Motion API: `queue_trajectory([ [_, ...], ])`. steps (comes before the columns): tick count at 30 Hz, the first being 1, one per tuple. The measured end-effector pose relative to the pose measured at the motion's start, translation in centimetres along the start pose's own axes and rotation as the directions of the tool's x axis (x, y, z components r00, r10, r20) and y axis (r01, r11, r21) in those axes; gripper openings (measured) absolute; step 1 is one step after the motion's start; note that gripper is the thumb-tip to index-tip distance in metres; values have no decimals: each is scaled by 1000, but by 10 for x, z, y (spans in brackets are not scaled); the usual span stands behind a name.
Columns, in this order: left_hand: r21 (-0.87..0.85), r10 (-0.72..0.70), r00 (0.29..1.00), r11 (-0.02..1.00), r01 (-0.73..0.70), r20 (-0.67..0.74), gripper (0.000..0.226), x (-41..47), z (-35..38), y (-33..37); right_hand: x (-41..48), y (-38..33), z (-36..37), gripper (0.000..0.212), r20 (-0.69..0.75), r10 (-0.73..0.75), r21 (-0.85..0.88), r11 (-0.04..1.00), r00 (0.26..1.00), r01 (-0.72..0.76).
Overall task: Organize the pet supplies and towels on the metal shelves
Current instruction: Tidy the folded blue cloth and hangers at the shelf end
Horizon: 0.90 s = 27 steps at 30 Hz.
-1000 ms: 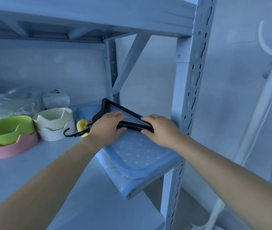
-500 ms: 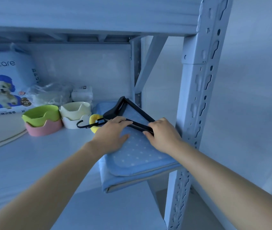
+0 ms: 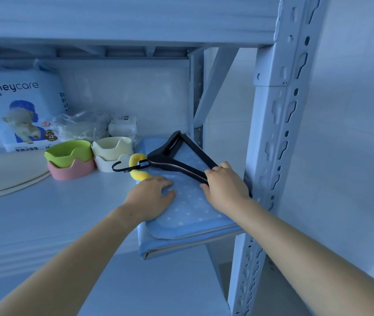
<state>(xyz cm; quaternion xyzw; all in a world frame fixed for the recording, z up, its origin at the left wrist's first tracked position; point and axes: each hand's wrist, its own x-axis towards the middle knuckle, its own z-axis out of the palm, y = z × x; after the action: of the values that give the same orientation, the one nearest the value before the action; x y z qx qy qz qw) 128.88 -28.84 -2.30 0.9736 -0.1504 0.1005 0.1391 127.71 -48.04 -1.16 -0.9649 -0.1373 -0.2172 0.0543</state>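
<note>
Left hand (image 3: 150,197) flat on folded blue dotted pet mat (image 3: 190,208), right hand (image 3: 223,187) gripping black hangers (image 3: 177,159) atop it, stacked pet bowls (image 3: 71,161) on metal shelf (image 3: 51,208), honeycare pad pack (image 3: 19,110) behind

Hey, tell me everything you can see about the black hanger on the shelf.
The black hanger is triangular, looks like plastic, and may be several stacked. It lies flat on the folded blue dotted pad at the shelf's right end, its dark hook pointing left across a yellow ring toy. The right hand grips its near corner; the left hand rests on the pad, clear of it.
</note>
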Motion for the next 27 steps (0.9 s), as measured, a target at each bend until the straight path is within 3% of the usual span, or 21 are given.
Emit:
queue_trajectory([
  [13,24,-27,998,999,26,59,45,28,4,-11,20,3,12,26,-16,41,6,999,999,-41],
  [27,-26,-37,999,999,36,-7,42,54,12,-21,41,10,22,27,-3,58,22,998,998,-58],
])
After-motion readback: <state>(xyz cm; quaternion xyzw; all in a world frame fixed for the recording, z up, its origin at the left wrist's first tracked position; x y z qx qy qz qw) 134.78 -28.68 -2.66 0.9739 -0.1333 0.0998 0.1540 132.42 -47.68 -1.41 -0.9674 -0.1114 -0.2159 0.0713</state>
